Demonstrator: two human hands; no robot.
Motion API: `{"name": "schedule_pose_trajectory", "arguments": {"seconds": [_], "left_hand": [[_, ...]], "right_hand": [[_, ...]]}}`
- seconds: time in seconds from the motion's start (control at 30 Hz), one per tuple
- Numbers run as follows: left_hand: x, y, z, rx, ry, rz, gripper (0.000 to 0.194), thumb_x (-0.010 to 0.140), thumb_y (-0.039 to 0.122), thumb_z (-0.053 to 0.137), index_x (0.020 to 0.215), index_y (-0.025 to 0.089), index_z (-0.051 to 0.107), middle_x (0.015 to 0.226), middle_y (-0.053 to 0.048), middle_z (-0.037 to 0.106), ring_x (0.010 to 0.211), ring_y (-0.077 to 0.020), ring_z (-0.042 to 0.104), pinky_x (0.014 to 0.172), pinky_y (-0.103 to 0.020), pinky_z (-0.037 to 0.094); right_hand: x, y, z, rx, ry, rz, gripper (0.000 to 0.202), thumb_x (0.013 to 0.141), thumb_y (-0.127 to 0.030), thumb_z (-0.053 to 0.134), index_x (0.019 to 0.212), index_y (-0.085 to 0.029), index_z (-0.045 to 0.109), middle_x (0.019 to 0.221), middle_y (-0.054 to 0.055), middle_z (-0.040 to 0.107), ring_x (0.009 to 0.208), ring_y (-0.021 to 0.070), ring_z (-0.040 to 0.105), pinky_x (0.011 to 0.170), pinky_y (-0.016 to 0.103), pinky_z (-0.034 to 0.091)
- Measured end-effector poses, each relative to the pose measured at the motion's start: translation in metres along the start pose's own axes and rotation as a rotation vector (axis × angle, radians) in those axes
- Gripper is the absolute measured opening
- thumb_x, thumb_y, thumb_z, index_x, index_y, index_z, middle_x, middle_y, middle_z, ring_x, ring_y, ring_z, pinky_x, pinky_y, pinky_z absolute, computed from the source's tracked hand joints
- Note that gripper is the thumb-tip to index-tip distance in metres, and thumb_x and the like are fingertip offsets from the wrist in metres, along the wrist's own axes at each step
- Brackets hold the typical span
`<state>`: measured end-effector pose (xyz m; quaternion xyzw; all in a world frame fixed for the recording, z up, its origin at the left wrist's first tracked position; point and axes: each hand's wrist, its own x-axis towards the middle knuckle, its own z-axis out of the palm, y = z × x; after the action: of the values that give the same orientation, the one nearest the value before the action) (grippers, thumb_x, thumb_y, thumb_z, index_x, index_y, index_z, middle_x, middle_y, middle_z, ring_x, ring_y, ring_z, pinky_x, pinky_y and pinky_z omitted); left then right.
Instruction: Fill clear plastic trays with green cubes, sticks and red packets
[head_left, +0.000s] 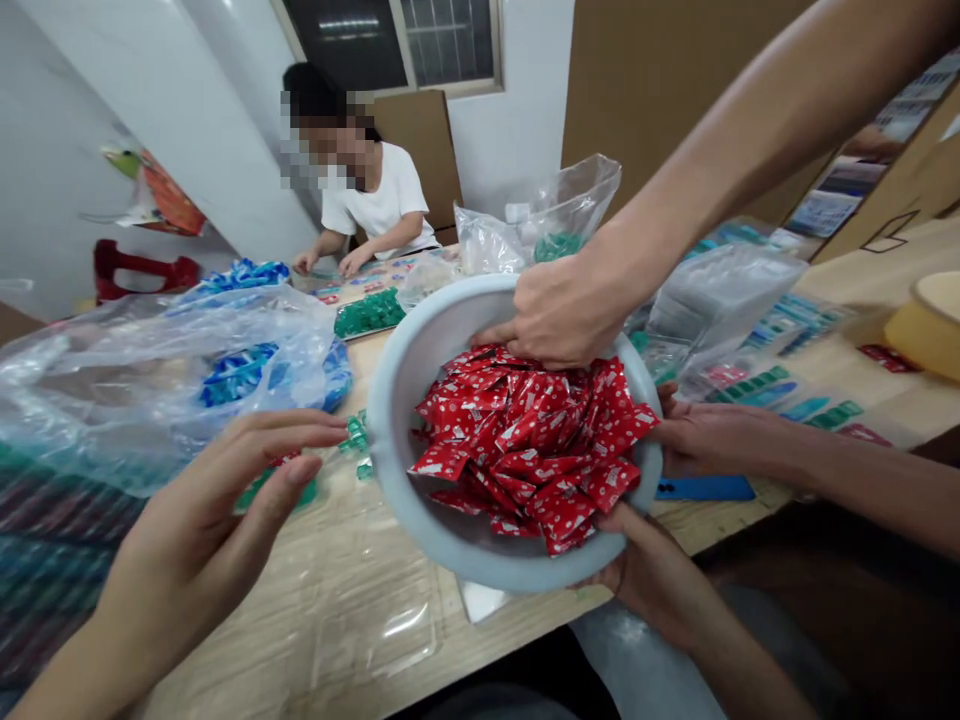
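A pale plastic basin (405,530) full of small red packets with a white print (525,440) is tilted toward me above the table. My right hand (645,570) grips its lower right rim, thumb at the inner edge and fingers beneath. To the left, my left hand (217,500) is open, fingers stretched and thumb apart, just short of the basin. Small clear green pieces (357,432) lie by its fingertips. Another person's hand (562,310) reaches into the basin from above, its fingertips hidden among the packets. A further hand of another person (697,440) holds the right rim.
Clear bags of blue wrapped pieces (240,370) lie at left, beside blurred stacked goods (60,560). A tray of green pieces (371,312) sits behind the basin. A clear plastic tray (375,625) lies in front. Across the table a person in white (382,195) works. A blue phone (705,488) lies right.
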<state>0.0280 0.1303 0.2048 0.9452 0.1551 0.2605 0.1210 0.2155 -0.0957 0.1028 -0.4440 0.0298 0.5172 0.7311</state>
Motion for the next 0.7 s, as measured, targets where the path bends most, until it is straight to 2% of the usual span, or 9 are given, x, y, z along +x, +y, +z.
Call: {"name": "schedule_pose_trajectory", "arguments": {"seconds": [0.13, 0.27, 0.33, 0.4, 0.5, 0.6, 0.7], "left_hand": [[0.022, 0.005, -0.001, 0.199, -0.039, 0.207, 0.023, 0.094, 0.018, 0.043, 0.114, 0.027, 0.052, 0.114, -0.004, 0.059, 0.107, -0.0190, 0.056, 0.092, -0.035, 0.046], [0.051, 0.005, 0.009, 0.346, -0.106, 0.411, 0.028, 0.095, 0.020, 0.042, 0.118, 0.015, 0.056, 0.126, -0.013, 0.058, 0.123, -0.0268, 0.049, 0.102, -0.043, 0.043], [0.064, 0.007, 0.016, 0.416, -0.176, 0.483, 0.031, 0.094, 0.015, 0.038, 0.115, 0.011, 0.060, 0.131, -0.015, 0.057, 0.132, -0.0289, 0.042, 0.108, -0.048, 0.037], [0.079, 0.012, 0.027, 0.493, -0.316, 0.526, 0.034, 0.087, 0.007, 0.038, 0.108, 0.010, 0.065, 0.132, -0.014, 0.057, 0.136, -0.0293, 0.037, 0.114, -0.052, 0.027], [0.104, 0.020, 0.052, 0.518, -0.556, 0.489, 0.034, 0.074, 0.003, 0.047, 0.093, 0.016, 0.072, 0.122, -0.009, 0.065, 0.138, -0.0292, 0.035, 0.119, -0.055, 0.008], [0.122, 0.022, 0.080, 0.561, -0.664, 0.470, 0.039, 0.068, 0.008, 0.055, 0.097, 0.027, 0.073, 0.125, -0.002, 0.064, 0.141, -0.0263, 0.030, 0.119, -0.051, -0.007], [0.123, 0.020, 0.098, 0.670, -0.766, 0.487, 0.045, 0.064, 0.012, 0.062, 0.103, 0.032, 0.071, 0.134, 0.002, 0.057, 0.143, -0.0245, 0.026, 0.120, -0.047, -0.010]], "right_hand": [[-0.002, 0.001, 0.000, 0.045, 0.086, 0.027, 0.027, 0.055, -0.023, 0.078, 0.081, -0.020, 0.070, 0.076, -0.001, 0.073, 0.061, 0.0149, 0.065, 0.059, 0.027, 0.057], [-0.007, 0.002, -0.001, 0.044, 0.101, 0.050, 0.030, 0.054, -0.027, 0.080, 0.082, -0.020, 0.070, 0.078, 0.000, 0.073, 0.063, 0.0163, 0.065, 0.062, 0.029, 0.058], [-0.009, 0.002, -0.003, 0.034, 0.116, 0.057, 0.031, 0.054, -0.028, 0.081, 0.081, -0.020, 0.069, 0.075, 0.000, 0.072, 0.062, 0.0158, 0.064, 0.061, 0.028, 0.057], [-0.010, 0.004, -0.005, 0.024, 0.143, 0.051, 0.030, 0.052, -0.028, 0.082, 0.077, -0.019, 0.068, 0.070, -0.001, 0.070, 0.058, 0.0144, 0.062, 0.058, 0.026, 0.056], [-0.014, 0.013, -0.010, -0.014, 0.153, 0.033, 0.028, 0.054, -0.031, 0.081, 0.075, -0.020, 0.066, 0.066, -0.002, 0.068, 0.056, 0.0136, 0.060, 0.056, 0.026, 0.055], [-0.015, 0.020, -0.016, -0.118, 0.080, -0.002, 0.021, 0.065, -0.034, 0.074, 0.081, -0.023, 0.067, 0.072, 0.000, 0.070, 0.061, 0.0174, 0.064, 0.060, 0.032, 0.057], [-0.005, -0.001, -0.022, -0.217, -0.044, -0.105, 0.014, 0.070, -0.029, 0.067, 0.084, -0.028, 0.069, 0.082, 0.001, 0.072, 0.072, 0.0232, 0.068, 0.064, 0.037, 0.059]]}}
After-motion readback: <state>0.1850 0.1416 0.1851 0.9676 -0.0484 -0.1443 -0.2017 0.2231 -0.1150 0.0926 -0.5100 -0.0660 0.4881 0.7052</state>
